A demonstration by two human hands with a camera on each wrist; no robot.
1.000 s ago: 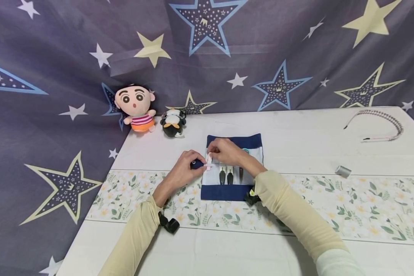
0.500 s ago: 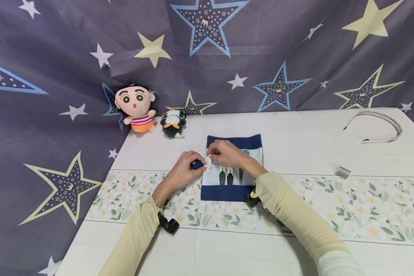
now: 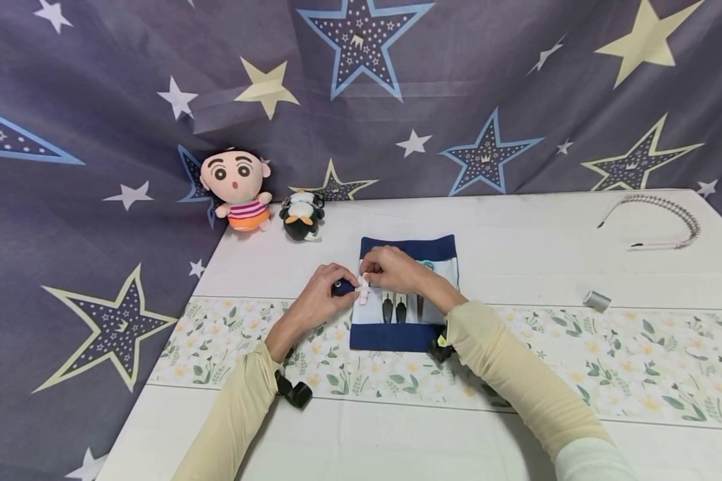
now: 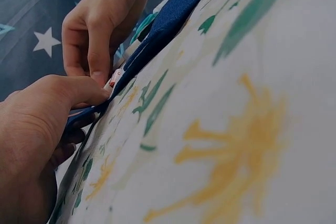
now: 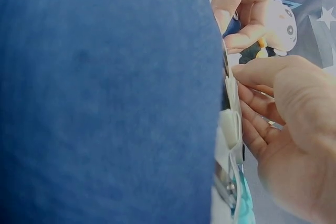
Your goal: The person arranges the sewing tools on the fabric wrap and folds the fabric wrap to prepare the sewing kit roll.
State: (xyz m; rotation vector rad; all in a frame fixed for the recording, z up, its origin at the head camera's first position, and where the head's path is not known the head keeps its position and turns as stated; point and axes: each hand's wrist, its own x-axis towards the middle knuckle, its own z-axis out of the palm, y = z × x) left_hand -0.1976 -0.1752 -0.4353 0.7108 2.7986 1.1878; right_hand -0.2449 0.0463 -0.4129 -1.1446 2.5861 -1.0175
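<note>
An unfolded cloth tool case (image 3: 391, 337), navy at its ends and pale inside, lies on the table. My left hand (image 3: 319, 294) pinches a navy tab (image 3: 341, 287) with a round snap at the case's left edge. Above the left pocket, my right hand (image 3: 397, 270) pinches a slim white-and-pink item (image 3: 364, 297) between thumb and finger; its kind is unclear. Two black-ended tools (image 3: 394, 309) and a brown one (image 3: 420, 304) sit in the pockets beside it. A teal-handled tool (image 5: 242, 198) with a metal rivet shows in the right wrist view, mostly hidden.
A grey thread spool (image 3: 597, 300) lies to the right, with a beaded headband (image 3: 694, 224) farther back. A doll (image 3: 241, 190) and a penguin plush (image 3: 301, 215) stand at the back left. A star-printed curtain (image 3: 361, 147) hangs behind the table.
The white-and-pink item has slid slightly toward the front, deeper along the left pocket, and the right fingers have lowered with it. My left hand has stayed at the navy tab.
</note>
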